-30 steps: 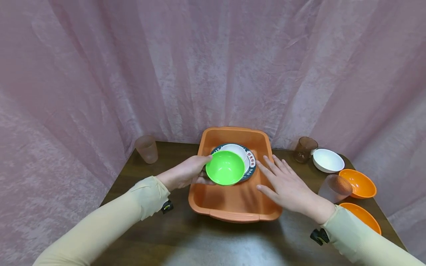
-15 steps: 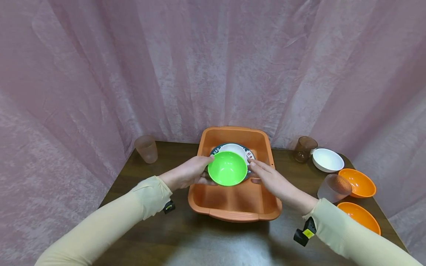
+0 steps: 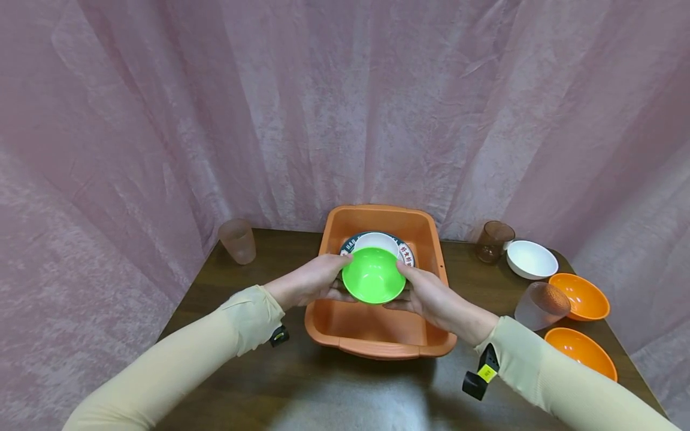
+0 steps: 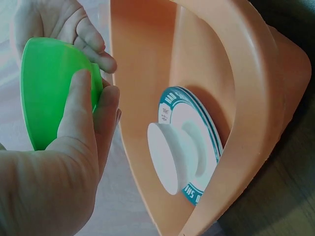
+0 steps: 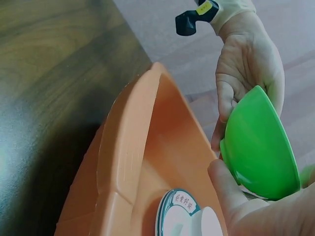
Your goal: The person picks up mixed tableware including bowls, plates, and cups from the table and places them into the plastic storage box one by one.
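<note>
A bright green bowl (image 3: pixel 374 276) is held above the orange basin (image 3: pixel 380 344) with its open side up. My left hand (image 3: pixel 319 278) grips its left side, thumb at the rim and fingers beneath. On the opposite side my right hand (image 3: pixel 426 294) holds it the same way, thumb over the rim. Both wrist views show the bowl's outer wall between the two hands. Inside the basin lie plates with a dark teal patterned rim (image 4: pixel 211 129), and a small white bowl (image 4: pixel 167 157) sits on them. The green bowl partly hides this stack in the head view.
On the right of the wooden table (image 3: pixel 345 395) stand a brown cup (image 3: pixel 493 241), a white bowl (image 3: pixel 532 261), a frosted cup (image 3: pixel 541 306) and two orange bowls, one farther back (image 3: pixel 584 299) and one nearer (image 3: pixel 582 352). Another frosted cup (image 3: pixel 238 241) is at the back left. A pink curtain (image 3: pixel 345 108) hangs behind.
My right hand has come in from the right, from spread fingers to a hold on the green bowl's right side. The bowl and my left hand have shifted slightly right.
</note>
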A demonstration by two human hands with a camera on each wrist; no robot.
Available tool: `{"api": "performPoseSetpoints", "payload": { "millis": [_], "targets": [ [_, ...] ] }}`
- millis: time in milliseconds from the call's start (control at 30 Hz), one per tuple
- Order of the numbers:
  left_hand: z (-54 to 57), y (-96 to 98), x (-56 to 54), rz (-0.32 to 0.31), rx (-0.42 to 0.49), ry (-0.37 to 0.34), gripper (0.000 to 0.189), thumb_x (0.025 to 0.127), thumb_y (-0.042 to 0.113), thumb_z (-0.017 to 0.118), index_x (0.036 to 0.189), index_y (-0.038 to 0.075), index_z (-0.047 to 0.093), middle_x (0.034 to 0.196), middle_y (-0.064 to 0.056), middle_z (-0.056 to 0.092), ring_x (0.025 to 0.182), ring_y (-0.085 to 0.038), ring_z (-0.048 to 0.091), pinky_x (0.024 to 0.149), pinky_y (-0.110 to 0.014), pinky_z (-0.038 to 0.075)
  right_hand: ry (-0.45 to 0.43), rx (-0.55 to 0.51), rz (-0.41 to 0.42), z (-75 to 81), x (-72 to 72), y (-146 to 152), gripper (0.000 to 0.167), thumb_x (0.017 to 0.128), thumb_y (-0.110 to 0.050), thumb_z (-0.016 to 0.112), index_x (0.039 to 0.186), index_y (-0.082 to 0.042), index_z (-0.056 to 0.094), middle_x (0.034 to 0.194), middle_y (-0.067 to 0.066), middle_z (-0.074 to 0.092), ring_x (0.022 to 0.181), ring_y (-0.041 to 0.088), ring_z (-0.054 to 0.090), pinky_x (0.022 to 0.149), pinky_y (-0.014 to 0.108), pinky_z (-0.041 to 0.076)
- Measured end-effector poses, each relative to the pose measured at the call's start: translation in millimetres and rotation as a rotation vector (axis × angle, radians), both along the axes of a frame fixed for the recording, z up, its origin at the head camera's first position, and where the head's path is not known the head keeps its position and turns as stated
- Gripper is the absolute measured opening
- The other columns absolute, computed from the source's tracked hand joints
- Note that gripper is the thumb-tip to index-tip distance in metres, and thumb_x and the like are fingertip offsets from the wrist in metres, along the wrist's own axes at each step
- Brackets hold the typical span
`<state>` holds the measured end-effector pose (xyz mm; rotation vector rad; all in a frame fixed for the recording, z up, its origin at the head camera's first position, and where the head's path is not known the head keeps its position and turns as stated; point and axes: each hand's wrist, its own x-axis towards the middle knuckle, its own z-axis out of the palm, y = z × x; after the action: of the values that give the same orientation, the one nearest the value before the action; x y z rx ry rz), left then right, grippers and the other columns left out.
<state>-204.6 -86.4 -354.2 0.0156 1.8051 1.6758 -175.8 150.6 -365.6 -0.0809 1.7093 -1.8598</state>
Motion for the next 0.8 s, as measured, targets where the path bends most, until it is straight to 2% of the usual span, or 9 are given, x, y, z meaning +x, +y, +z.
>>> {"api": "performPoseSetpoints", "payload": {
  "millis": [167,333,600,800],
  "targets": [
    [-2.3,0.3,0.1,-0.009,0.015,0.004,0.05,0.111,0.034,0.034,0.141,-0.004,0.044,0.116,-0.018,0.065,0.095,-0.023,0.072,0.093,-0.05,0.057,-0.005,0.019,-0.012,-2.7,-1.4,-0.1,0.057,0.112,-0.039,0.026,0.151,0.002,0.032,0.132,0.017,0.063,0.11,0.023,0.07,0.102,0.046,0.055],
    [-4.0,0.6,-0.4,-0.004,0.01,0.003,0.048,0.111,0.033,0.035,0.141,-0.003,0.045,0.116,-0.018,0.066,0.094,-0.023,0.073,0.088,-0.047,0.06,-0.001,0.051,-0.007,-3.1,-1.8,0.6,0.057,0.112,-0.041,0.026,0.148,0.002,0.037,0.118,0.01,0.07,0.1,0.022,0.072,0.095,0.045,0.058],
    [-8.5,0.9,-0.4,-0.007,-0.004,-0.003,0.05,0.112,0.036,0.035,0.141,-0.004,0.046,0.111,-0.016,0.067,0.095,-0.024,0.073,0.089,-0.047,0.06,0.022,0.065,0.012,-4.6,-2.8,2.5,0.056,0.112,-0.036,0.026,0.146,0.007,0.036,0.114,0.01,0.07,0.096,0.022,0.07,0.088,0.039,0.059],
    [-9.9,0.6,1.5,-0.03,-0.084,0.013,0.052,0.111,0.041,0.035,0.139,-0.001,0.05,0.109,-0.014,0.066,0.097,-0.028,0.074,0.095,-0.051,0.056,0.016,0.08,-0.005,-5.6,-4.0,2.3,0.053,0.112,-0.033,0.028,0.146,0.008,0.035,0.118,0.014,0.067,0.098,0.022,0.071,0.089,0.04,0.06]
  ]
}}
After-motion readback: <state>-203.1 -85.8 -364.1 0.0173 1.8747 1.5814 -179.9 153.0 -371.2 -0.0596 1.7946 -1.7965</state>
